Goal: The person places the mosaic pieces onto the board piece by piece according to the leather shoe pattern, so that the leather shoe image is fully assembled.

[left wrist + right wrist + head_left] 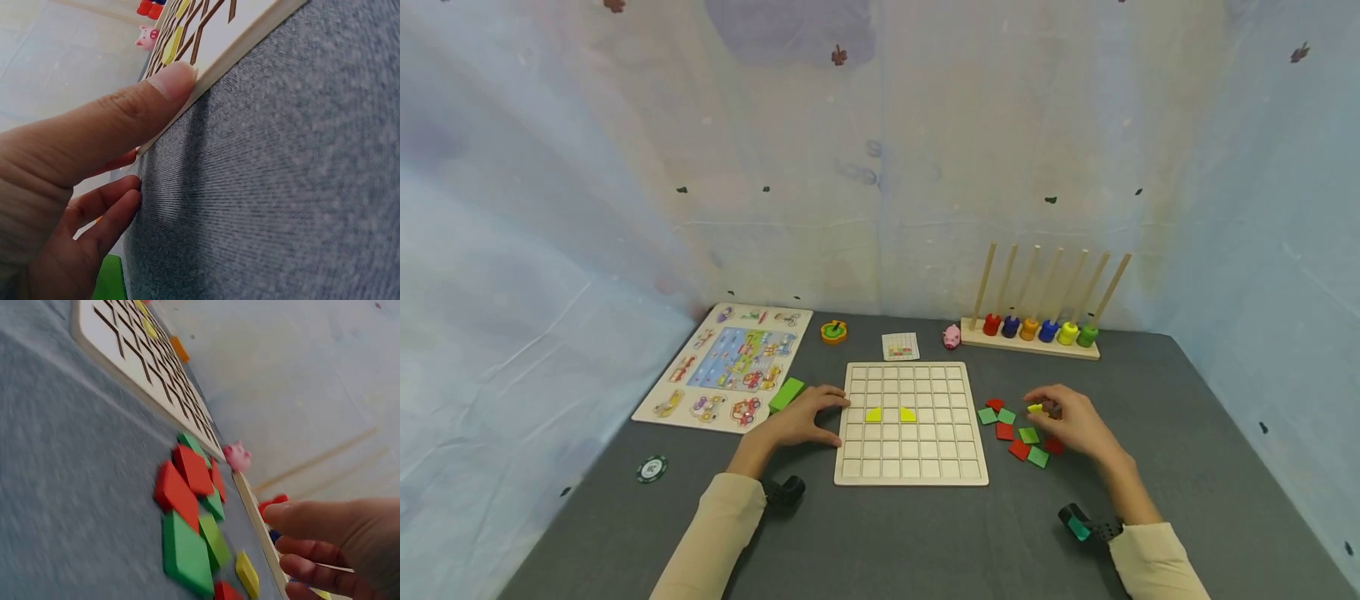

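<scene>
A wooden grid board (912, 481) lies flat with two yellow pieces (873, 415) in its squares. My left hand (801, 417) is at the board's left side, its thumb (172, 84) touching the edge; the other fingers are extended, not curled around it. To the right of the board, my right hand (1070, 421) hovers over a loose group of red pieces (1004, 432) and green pieces (1028, 436). A yellow piece (248, 575) lies on the table below its fingers, apart from them in the right wrist view. Nothing is visibly held by that hand.
A small pattern card (900, 347) lies behind the board, beside a pink pig figure (951, 337). A peg stand (1030, 346) with coloured rings is back right. To the left are a picture puzzle (700, 404), a green block (786, 394), an orange-green toy (833, 332) and a chip (652, 469).
</scene>
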{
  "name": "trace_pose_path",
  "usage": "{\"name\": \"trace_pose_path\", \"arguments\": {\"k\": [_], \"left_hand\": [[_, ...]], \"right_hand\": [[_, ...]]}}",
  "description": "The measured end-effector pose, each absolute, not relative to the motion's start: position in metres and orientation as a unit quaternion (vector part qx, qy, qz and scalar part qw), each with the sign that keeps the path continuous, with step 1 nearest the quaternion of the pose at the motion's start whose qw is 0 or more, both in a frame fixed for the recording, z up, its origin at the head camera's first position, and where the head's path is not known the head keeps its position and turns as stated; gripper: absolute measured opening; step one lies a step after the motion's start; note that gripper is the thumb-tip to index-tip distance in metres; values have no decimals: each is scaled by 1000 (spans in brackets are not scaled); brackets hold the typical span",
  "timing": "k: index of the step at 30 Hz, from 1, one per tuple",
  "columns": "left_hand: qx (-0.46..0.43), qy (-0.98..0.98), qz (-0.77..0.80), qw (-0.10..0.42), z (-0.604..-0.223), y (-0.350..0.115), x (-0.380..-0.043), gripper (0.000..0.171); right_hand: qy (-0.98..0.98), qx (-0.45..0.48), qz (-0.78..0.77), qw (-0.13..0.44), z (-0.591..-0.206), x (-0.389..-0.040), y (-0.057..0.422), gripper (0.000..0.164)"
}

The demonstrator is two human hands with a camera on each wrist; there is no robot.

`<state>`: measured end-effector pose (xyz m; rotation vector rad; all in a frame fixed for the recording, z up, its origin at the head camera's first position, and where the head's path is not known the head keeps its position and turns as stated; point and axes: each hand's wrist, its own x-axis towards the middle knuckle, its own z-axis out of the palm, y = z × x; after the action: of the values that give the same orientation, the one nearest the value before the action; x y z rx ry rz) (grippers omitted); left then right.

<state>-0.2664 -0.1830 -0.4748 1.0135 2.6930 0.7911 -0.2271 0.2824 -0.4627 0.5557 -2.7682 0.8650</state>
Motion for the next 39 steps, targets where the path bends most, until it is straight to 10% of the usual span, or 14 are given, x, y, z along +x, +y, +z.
{"name": "trace_pose_path", "arguments": {"k": [24,39], "left_hand": [[365,894,258,46,-477,-183,-267,67],[343,899,259,83,-472,-182,-266,68]], "right_hand": [[-950,101,294,9,-470,-220,326,35],[-876,199,439,26,-458,-233,242,28]]}}
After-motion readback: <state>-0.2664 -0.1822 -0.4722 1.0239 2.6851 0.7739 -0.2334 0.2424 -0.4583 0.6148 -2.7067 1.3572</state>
